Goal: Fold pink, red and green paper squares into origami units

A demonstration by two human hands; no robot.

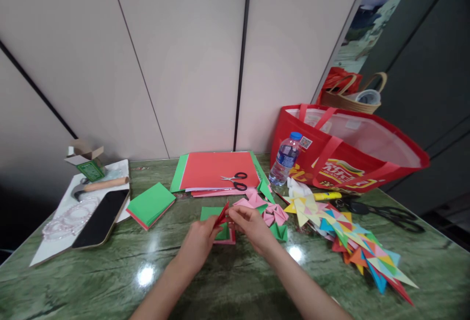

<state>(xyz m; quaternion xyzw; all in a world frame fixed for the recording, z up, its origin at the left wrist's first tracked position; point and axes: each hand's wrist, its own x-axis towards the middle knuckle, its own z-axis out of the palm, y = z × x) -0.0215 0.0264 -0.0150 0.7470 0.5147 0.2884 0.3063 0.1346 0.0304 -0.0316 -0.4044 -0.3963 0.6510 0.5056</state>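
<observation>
Between my two hands is a small piece of red folded paper [222, 214], standing up as a narrow fold. My left hand [200, 239] pinches it from the left side. The fingertips of my right hand [251, 224] are closed at its right edge. Beneath them lie green and red paper squares [231, 236], partly hidden by my hands. Pink folded paper pieces [274, 212] lie just beyond my right hand, with a green folded piece [279, 232] beside them.
Small scissors [237, 181] lie on large red sheets [209, 170]. A stack of green squares [151, 205] sits left. A phone [101, 219] and a hammer [99, 185] lie farther left. Right are a water bottle [285, 159], red bag [330, 148], colourful folded stars [360, 241] and black scissors [389, 212].
</observation>
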